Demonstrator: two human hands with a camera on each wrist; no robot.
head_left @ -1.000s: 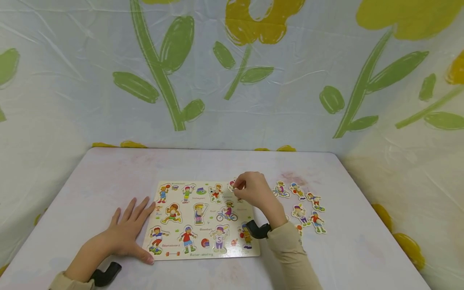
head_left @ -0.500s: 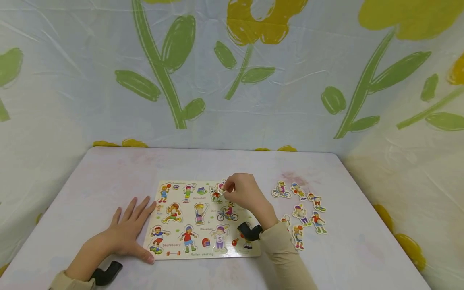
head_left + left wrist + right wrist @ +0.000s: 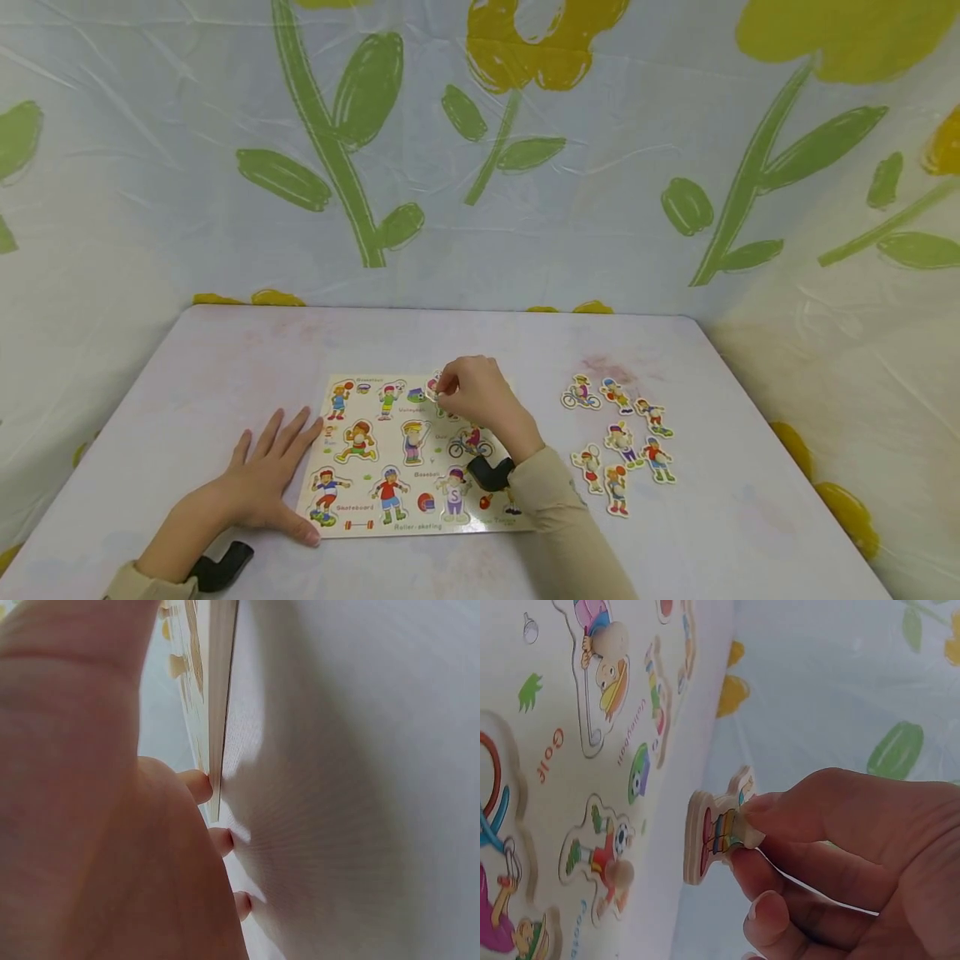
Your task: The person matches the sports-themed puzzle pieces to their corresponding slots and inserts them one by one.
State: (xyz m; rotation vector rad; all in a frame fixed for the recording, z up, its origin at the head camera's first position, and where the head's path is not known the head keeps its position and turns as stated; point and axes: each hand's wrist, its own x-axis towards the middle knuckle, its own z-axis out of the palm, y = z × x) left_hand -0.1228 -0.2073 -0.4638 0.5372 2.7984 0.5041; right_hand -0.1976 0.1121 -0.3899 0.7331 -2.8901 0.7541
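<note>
My right hand [image 3: 486, 398] hovers over the upper right part of the wooden sports puzzle board [image 3: 387, 448]. In the right wrist view, thumb and fingers pinch the knob of a puzzle piece [image 3: 721, 831] with a striped figure on it. The piece stands on edge, apart from the board, partly covered by the fingertips. A football piece [image 3: 607, 859] and a golf piece [image 3: 606, 682], both with knobs, lie in the board. My left hand [image 3: 258, 482] lies with spread fingers at the board's left edge; the left wrist view shows fingertips there.
Several loose puzzle pieces lie right of the board, among them a cyclist piece [image 3: 581, 392], a tennis piece [image 3: 589, 468] and a basketball piece [image 3: 617, 490]. A running piece [image 3: 357, 440] sits in the board. A flower-patterned curtain [image 3: 570, 233] rises behind the table [image 3: 247, 358].
My right hand has moved left across the top of the board, carrying the puzzle piece. The loose tennis and basketball pieces have come into view behind it. My left hand has stayed put.
</note>
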